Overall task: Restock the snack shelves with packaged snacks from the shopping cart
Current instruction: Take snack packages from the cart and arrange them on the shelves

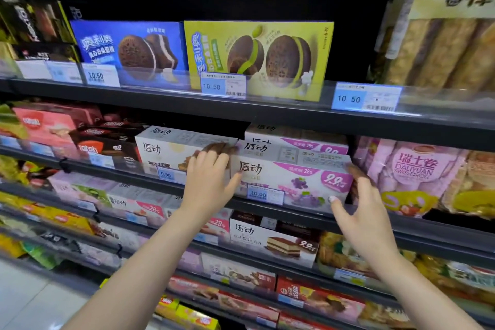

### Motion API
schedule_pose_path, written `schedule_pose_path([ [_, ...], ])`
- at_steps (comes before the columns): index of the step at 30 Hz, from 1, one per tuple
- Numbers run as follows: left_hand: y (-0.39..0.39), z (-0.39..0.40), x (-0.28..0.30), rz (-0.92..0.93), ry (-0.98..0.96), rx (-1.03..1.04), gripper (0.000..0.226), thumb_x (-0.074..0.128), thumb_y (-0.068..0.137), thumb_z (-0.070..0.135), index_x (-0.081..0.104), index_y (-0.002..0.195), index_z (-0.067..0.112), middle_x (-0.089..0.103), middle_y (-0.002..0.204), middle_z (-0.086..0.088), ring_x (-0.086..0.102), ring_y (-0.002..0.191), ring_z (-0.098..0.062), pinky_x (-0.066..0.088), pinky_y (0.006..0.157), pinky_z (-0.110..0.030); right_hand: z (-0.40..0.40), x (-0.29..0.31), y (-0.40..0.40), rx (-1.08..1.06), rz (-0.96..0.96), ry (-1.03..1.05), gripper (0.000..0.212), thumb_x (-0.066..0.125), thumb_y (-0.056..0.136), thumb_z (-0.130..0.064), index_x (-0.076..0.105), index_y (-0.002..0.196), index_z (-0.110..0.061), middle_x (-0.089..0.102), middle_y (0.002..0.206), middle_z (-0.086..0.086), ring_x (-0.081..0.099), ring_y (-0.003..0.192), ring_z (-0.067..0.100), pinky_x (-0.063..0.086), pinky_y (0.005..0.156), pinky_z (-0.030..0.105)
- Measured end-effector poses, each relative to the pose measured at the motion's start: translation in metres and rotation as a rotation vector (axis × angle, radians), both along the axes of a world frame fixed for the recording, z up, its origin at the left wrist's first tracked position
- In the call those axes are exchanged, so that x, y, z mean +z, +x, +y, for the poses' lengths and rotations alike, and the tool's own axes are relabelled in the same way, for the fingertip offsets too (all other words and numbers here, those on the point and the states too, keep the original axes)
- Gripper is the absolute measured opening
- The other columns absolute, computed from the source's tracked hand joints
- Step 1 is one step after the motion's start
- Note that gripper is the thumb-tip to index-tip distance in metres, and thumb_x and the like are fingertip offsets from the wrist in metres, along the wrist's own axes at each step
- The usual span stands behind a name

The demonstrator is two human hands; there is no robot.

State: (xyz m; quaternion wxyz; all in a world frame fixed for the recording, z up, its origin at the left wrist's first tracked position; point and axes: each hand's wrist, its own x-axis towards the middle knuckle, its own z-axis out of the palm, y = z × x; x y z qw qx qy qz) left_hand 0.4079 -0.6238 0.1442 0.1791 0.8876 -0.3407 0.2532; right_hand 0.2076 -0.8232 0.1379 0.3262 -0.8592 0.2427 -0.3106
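Box: purple-and-white snack box stands on the second shelf, between both hands.
Left hand: straight fingers against its left end.
Right hand: spread, relaxed fingers at its right end, grasping nothing.

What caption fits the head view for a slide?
Both hands straighten a purple grape snack box on the shelf.
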Motion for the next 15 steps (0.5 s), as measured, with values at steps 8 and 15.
schedule_pose_path([
  [8,-0.017,-0.003,0.011,-0.054,-0.05,-0.056,0.033,0.061,0.089,0.035,0.064,0.106,0.008,0.061,0.098,-0.004,0.057,0.094,-0.026,0.048,0.082,-0.04,-0.015,0.018,-0.014,0.133,-0.007,-0.29,0.05,0.062,0.089,-0.019,0.047,0.137,-0.018,0.049,0.128,-0.006,0.041,0.124,0.01,0.033,0.101,0.026],
  [15,-0.081,-0.005,0.009,-0.019,-0.094,-0.09,0.044,0.048,0.09,0.04,0.063,0.121,0.012,0.064,0.119,-0.001,0.056,0.113,-0.018,0.047,0.096,-0.037,-0.029,0.015,-0.023,0.383,-0.057,-0.386,0.041,0.065,0.088,-0.018,0.058,0.128,-0.02,0.049,0.128,-0.013,0.035,0.122,-0.003,0.029,0.103,0.021],
])
